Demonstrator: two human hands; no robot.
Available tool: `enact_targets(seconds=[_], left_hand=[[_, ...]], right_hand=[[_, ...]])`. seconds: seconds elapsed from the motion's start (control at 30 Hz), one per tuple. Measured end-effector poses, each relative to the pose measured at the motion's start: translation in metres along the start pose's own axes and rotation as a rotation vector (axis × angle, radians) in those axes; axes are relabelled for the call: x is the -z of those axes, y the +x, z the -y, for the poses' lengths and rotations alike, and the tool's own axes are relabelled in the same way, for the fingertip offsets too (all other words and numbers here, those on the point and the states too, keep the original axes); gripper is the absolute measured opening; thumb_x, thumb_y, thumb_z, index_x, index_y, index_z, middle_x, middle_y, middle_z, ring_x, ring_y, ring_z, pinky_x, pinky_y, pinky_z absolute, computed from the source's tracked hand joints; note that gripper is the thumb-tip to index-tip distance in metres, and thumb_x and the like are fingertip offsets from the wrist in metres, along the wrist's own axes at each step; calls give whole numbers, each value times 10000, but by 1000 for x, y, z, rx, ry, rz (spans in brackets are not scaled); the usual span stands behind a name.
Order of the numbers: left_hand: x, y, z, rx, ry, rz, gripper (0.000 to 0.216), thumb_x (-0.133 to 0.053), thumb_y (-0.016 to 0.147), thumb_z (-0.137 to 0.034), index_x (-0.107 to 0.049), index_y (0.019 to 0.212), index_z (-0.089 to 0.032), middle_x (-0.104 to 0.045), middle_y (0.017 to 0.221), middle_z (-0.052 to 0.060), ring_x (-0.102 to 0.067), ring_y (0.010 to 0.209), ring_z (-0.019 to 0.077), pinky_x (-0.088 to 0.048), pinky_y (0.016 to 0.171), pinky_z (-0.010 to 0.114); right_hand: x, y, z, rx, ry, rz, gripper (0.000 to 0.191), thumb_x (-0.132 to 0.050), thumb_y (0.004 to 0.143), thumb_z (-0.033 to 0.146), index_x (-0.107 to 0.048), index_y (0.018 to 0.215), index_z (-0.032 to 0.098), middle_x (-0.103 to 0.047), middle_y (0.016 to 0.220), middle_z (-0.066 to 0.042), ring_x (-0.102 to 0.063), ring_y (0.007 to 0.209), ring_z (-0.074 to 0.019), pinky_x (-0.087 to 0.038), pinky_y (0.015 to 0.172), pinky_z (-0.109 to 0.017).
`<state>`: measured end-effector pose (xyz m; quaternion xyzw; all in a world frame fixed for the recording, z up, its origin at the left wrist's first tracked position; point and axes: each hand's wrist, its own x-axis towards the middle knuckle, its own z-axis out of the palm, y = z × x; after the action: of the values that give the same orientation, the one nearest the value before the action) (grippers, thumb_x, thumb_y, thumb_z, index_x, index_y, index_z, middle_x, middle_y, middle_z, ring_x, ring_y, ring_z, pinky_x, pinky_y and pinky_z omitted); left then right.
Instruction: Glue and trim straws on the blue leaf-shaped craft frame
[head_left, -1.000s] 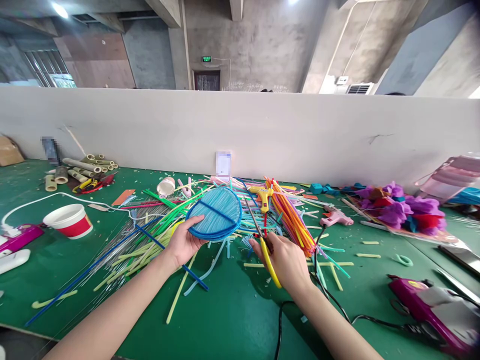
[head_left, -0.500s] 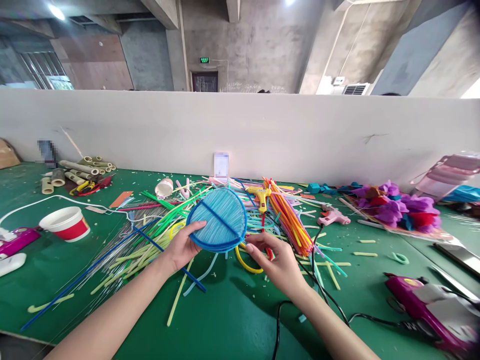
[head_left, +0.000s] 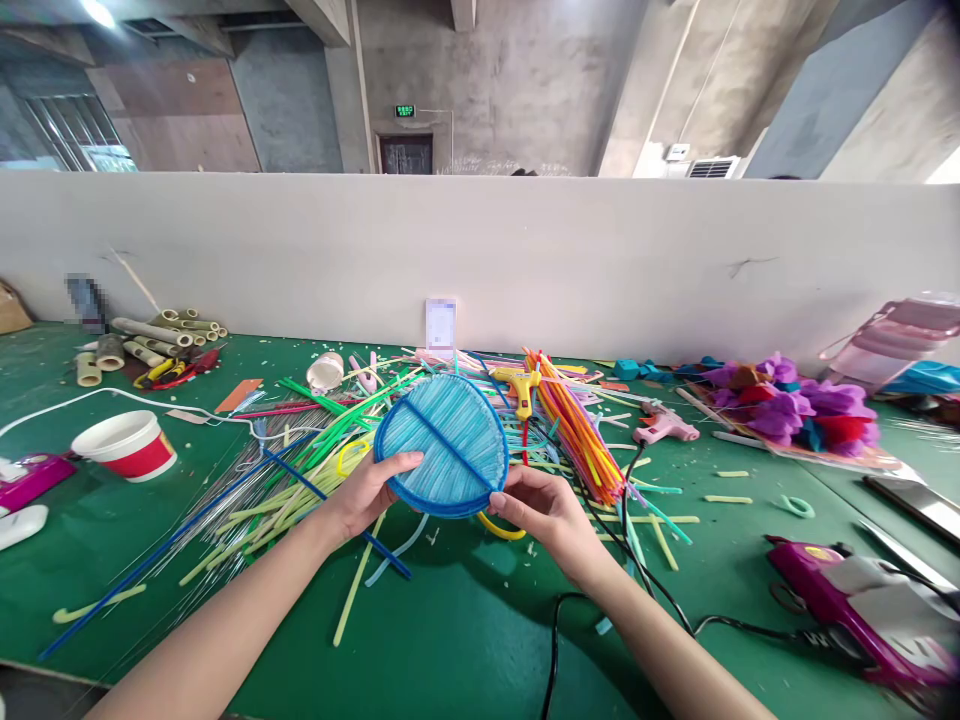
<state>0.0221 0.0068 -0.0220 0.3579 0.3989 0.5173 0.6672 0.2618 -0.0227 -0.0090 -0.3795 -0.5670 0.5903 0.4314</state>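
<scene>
One disc (head_left: 457, 420) is above the table (head_left: 450, 640): your left hand (head_left: 356, 503) pinches its left side, your right hand (head_left: 555, 517) its lower right edge. If you squeeze hard, it may bend.

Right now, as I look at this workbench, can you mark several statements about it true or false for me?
1. The left hand holds the blue disc. True.
2. The right hand holds a cup. False: the right hand touches the disc's edge.
3. A dark blue strip crosses the disc. True.
4. The paper cup's band is green. False: the paper cup has a red band.
5. The yellow glue gun lies beside the orange bundle. True.
</scene>
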Motion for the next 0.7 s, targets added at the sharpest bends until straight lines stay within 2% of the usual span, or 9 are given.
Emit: enact_targets(seconds=[0.13,0.33,0.43,0.57,0.7], left_hand=[[-2,-3,-1,-14,26,28,621,-820,698,-205,-629,1288,-182,-748,1108,122,-720,963,297,-614,749,370],[-4,-5,-2,-15,27,52,669,-827,689,-204,-606,1320,-188,-740,1137,130,-713,999,308,-598,819,396],[-5,-2,-1,-30,5,16,626,-825,689,-190,-630,1283,-180,-751,1103,119,-718,982,291,-603,801,364],[-6,2,0,-42,-33,-63,526,-814,702,-181,-669,1207,-164,-769,1026,95,-734,901,257,-612,695,303],[-7,2,0,-36,-49,-60,575,-808,703,-164,-647,1254,-174,-766,1046,92,-735,905,259,-615,708,310]], right_hand=[[1,-1,1,-30,-1,-2,367,-798,681,492,-594,716,189,-663,715,-8,-595,694,-152,-442,677,-277],[2,-1,0,-46,-10,6,348,-767,718,481,-589,683,183,-671,691,-10,-609,689,-156,-446,701,-286],[3,0,1,-43,-15,0,338,-758,742,485,-624,707,176,-691,726,-27,-606,698,-152,-447,696,-278],[3,2,1,-18,16,15,378,-680,814,541,-688,815,163,-709,812,-56,-615,738,-150,-465,717,-277],[2,4,-1,14,-38,-10,439,-642,820,600,-682,803,163,-686,766,-48,-608,704,-148,-468,679,-273]])
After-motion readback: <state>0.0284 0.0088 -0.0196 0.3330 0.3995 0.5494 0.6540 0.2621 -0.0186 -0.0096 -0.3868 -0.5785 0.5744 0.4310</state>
